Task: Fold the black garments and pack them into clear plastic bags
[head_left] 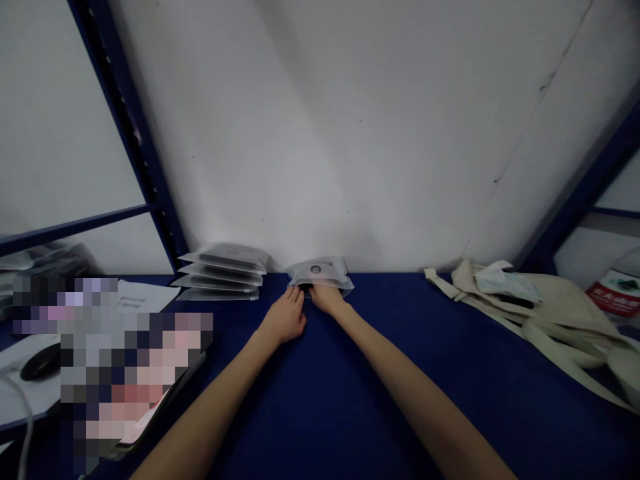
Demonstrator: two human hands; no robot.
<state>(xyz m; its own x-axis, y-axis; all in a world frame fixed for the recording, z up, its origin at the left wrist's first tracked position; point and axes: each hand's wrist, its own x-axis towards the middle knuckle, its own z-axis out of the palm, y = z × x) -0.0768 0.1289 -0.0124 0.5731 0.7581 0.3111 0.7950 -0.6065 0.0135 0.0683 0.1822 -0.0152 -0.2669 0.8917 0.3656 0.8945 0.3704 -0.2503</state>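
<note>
A frosted plastic bag [325,268] with a small dark round mark lies at the back of the blue table [310,400], against the wall. My right hand [326,297] reaches into or under its front edge, and its fingers are partly hidden by the film. At the bag's front left corner, my left hand [289,315] has its fingertips on the edge, fingers bent together. What lies inside the bag is hard to make out. Left of it stands a stack of several similar frosted bags [227,270] with dark contents.
At the right lies a beige cloth bag [540,307] with straps and a small pale packet [507,280] on it. A black mouse [43,362], papers [145,297] and a blurred-out device are at the left. Blue shelf posts [135,133] rise on both sides.
</note>
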